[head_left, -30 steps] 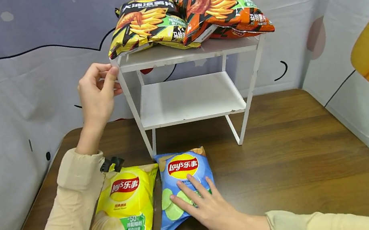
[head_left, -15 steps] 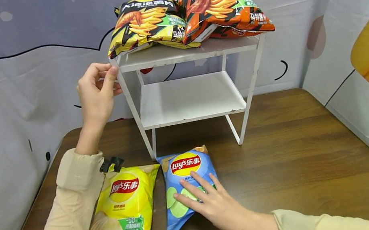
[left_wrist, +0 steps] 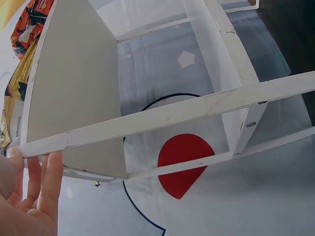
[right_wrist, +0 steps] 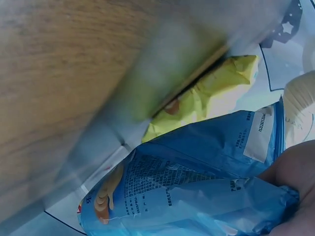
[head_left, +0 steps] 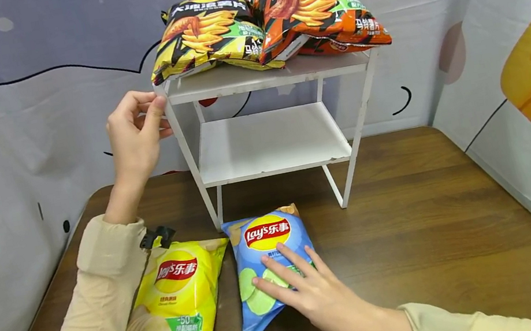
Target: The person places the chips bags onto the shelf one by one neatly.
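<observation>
At the upper left corner of a white two-tier shelf rack (head_left: 252, 87), my left hand (head_left: 136, 134) pinches the front post (left_wrist: 147, 123) between thumb and fingers. My right hand (head_left: 327, 298) lies with fingers spread and straight on a blue bag of Lay's chips (head_left: 267, 231), which is flat on the table in front of the rack. Left of it lies a yellow bag of Lay's chips (head_left: 175, 306), partly behind the left sleeve. From below, the right wrist view shows the blue bag's printed back (right_wrist: 172, 187) beside the right hand (right_wrist: 298, 196).
On the rack's top tier sit a yellow-and-black chip bag (head_left: 207, 35) and an orange-and-black chip bag (head_left: 319, 16), side by side. The lower tier (head_left: 272, 141) shows its bare white surface. A brown wooden table (head_left: 465, 226) carries everything, with patterned curtain (head_left: 44, 132) around it.
The blue bag has slid a little to the right under my right hand, widening its gap from the yellow bag. My left hand keeps its hold on the rack.
</observation>
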The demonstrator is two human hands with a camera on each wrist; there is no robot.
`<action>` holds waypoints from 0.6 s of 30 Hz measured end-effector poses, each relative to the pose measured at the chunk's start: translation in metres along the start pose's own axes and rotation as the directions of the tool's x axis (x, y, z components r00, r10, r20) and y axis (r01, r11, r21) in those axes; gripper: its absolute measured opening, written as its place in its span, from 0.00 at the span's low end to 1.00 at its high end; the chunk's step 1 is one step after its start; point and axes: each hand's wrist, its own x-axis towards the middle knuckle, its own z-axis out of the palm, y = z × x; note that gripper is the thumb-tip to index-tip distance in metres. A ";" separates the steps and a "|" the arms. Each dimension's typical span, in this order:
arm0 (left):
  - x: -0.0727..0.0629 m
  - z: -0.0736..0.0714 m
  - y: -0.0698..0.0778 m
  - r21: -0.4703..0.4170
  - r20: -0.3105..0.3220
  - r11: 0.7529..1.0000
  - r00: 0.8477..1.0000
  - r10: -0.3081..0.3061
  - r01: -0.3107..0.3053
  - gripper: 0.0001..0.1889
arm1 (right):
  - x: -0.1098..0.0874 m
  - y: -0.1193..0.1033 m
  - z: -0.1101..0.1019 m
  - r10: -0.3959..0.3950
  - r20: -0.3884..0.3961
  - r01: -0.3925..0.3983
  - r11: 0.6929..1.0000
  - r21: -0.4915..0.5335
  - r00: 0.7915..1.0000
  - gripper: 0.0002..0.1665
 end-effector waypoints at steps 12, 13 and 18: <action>0.000 0.000 -0.001 0.012 0.010 1.000 1.000 0.000 0.000 0.16 | 0.008 -0.001 -0.035 0.010 -0.053 -0.009 1.000 0.024 0.999 0.30; 0.000 -0.001 -0.001 0.014 0.010 1.000 1.000 0.001 -0.001 0.16 | 0.009 0.000 -0.038 0.005 -0.068 -0.004 1.000 0.015 0.998 0.28; 0.000 -0.001 -0.001 0.019 0.006 1.000 1.000 0.005 -0.005 0.16 | 0.014 0.001 -0.052 -0.013 -0.129 0.010 1.000 -0.024 0.992 0.32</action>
